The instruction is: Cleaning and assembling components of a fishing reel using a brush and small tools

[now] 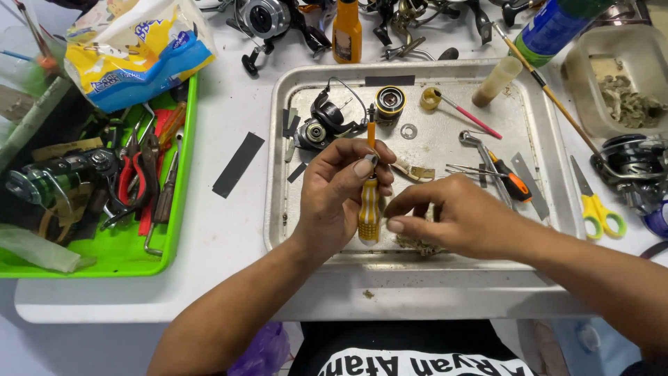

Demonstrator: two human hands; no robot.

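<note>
My left hand (341, 191) grips a screwdriver with a yellow-and-white striped handle (369, 209) and an orange shaft, held upright over a metal tray (278, 209). Beside the handle, my right hand (459, 216) rests on the tray with fingers curled over something small that I cannot make out. A black fishing reel body (323, 122) lies on the tray beyond the left hand, next to a round spool (390, 101) and a washer (408, 130).
A green tray (182, 181) at left holds pliers, tools and a reel. An orange-handled tool (511, 182), a pink brush and a small tube lie on the metal tray. Yellow scissors (595, 205), a reel and a plastic tub sit at right; reels and an orange bottle at the back.
</note>
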